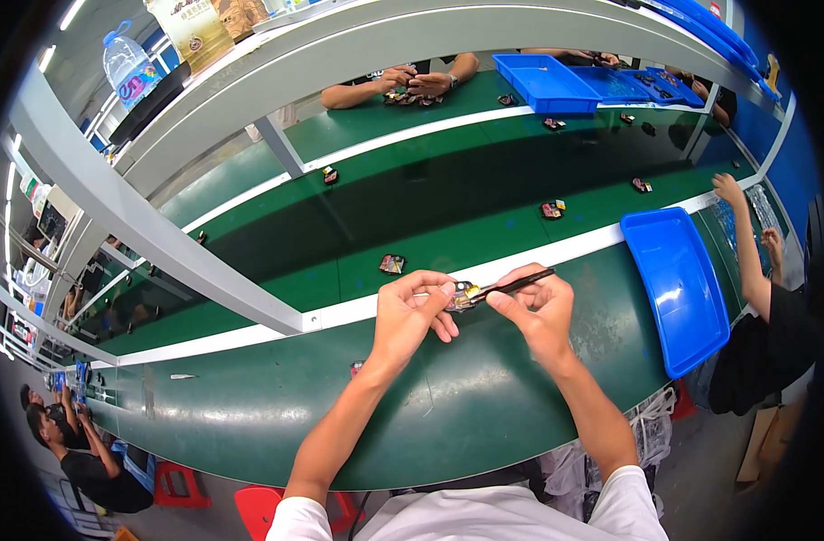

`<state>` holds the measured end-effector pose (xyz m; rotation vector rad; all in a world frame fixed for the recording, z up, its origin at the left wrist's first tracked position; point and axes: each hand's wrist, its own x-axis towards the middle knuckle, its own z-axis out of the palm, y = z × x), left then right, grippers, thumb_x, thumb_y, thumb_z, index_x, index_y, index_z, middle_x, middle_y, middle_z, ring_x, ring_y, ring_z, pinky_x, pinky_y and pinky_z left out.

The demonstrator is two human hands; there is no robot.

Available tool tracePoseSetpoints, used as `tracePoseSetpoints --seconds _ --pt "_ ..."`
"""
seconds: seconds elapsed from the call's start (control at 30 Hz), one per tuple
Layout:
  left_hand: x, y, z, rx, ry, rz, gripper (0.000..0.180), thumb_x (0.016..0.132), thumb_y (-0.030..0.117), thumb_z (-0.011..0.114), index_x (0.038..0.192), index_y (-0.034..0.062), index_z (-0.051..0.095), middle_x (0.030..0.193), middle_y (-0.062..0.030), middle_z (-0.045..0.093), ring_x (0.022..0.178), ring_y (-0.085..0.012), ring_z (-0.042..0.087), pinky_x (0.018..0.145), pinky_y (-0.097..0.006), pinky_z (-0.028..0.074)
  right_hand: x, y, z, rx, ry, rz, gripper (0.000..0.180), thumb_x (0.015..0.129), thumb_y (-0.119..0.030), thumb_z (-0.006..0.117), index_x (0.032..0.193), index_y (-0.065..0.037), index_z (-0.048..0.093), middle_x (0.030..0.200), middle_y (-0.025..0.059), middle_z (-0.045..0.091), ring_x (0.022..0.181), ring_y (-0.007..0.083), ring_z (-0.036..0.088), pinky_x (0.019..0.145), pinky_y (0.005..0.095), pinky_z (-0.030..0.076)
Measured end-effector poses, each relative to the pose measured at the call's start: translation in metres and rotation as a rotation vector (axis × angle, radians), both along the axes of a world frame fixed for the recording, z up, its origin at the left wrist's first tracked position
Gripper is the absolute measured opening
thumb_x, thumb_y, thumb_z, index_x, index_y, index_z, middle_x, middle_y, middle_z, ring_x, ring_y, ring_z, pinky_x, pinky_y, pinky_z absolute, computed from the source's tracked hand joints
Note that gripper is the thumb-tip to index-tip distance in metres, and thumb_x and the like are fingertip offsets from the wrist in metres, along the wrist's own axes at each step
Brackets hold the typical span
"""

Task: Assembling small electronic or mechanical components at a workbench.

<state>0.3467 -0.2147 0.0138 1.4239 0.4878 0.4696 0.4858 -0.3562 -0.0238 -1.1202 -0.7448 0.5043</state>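
Note:
My left hand [410,311] is closed on a small electronic assembly [464,294], black with yellow and clear parts, held above the green bench near its white rail. My right hand [540,314] grips a slim black tool [525,280] that looks like tweezers, its tip meeting the right side of the assembly. Fingers cover part of both things. Just beyond my left hand, a similar small black assembly [392,264] with red and yellow parts lies on the green belt. Another small piece [356,368] shows partly behind my left forearm.
A blue tray [675,293] stands on the bench to my right, beside a co-worker's arm [750,252]. More assemblies [553,209] lie along the belt. A grey frame post [178,239] rises at left. Across the belt are another person's hands [412,81] and a blue tray [545,83].

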Motion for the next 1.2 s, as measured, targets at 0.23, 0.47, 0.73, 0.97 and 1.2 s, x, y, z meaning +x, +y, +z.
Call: tracePoseSetpoints --seconds 0.23,0.47,0.73,0.97,1.2 --pt "0.000 -0.004 0.002 0.031 -0.039 0.116 0.020 0.097 0.006 0.063 0.108 -0.0110 0.063 0.085 -0.0139 0.066 0.056 -0.0181 0.067 0.046 -0.026 0.054 -0.009 -0.002 0.001 0.104 -0.226 -0.128 0.015 0.079 0.005 0.079 0.091 0.003 0.069 0.090 0.0082 0.074 0.052 -0.0008 0.048 0.046 0.0163 0.032" --pt "0.002 -0.007 0.000 0.051 -0.031 0.108 0.019 0.098 0.006 0.062 0.108 -0.0107 0.063 0.085 -0.0147 0.067 0.056 -0.0172 0.067 0.047 -0.026 0.054 -0.011 -0.001 0.002 0.061 -0.414 -0.211 0.014 0.077 0.005 0.081 0.085 0.003 0.071 0.089 0.0113 0.075 0.049 0.0015 0.049 0.045 0.0181 0.033" --pt "0.005 -0.008 0.001 0.036 0.013 0.028 0.023 0.098 0.009 0.063 0.113 -0.0090 0.063 0.085 -0.0154 0.070 0.060 -0.0170 0.069 0.049 -0.026 0.056 -0.006 -0.003 -0.003 0.048 -0.482 -0.219 0.014 0.075 0.005 0.082 0.085 0.002 0.073 0.085 0.0081 0.075 0.046 0.0017 0.048 0.044 0.0187 0.033" --pt "0.007 -0.005 0.004 0.044 0.046 -0.044 0.027 0.094 0.008 0.069 0.113 -0.0096 0.063 0.086 -0.0132 0.071 0.063 -0.0166 0.070 0.051 -0.026 0.057 -0.002 -0.003 -0.003 0.107 -0.647 -0.262 0.016 0.073 0.003 0.083 0.081 -0.003 0.072 0.083 0.0064 0.077 0.042 0.0039 0.047 0.043 0.0192 0.034" --pt "0.012 -0.009 -0.004 0.099 0.068 0.022 0.021 0.092 0.004 0.069 0.108 -0.0100 0.065 0.080 -0.0111 0.071 0.060 -0.0143 0.069 0.052 -0.025 0.057 0.002 -0.001 -0.005 0.176 -0.756 -0.264 0.018 0.071 0.006 0.083 0.079 -0.004 0.070 0.085 0.0069 0.078 0.041 0.0054 0.046 0.041 0.0206 0.036"
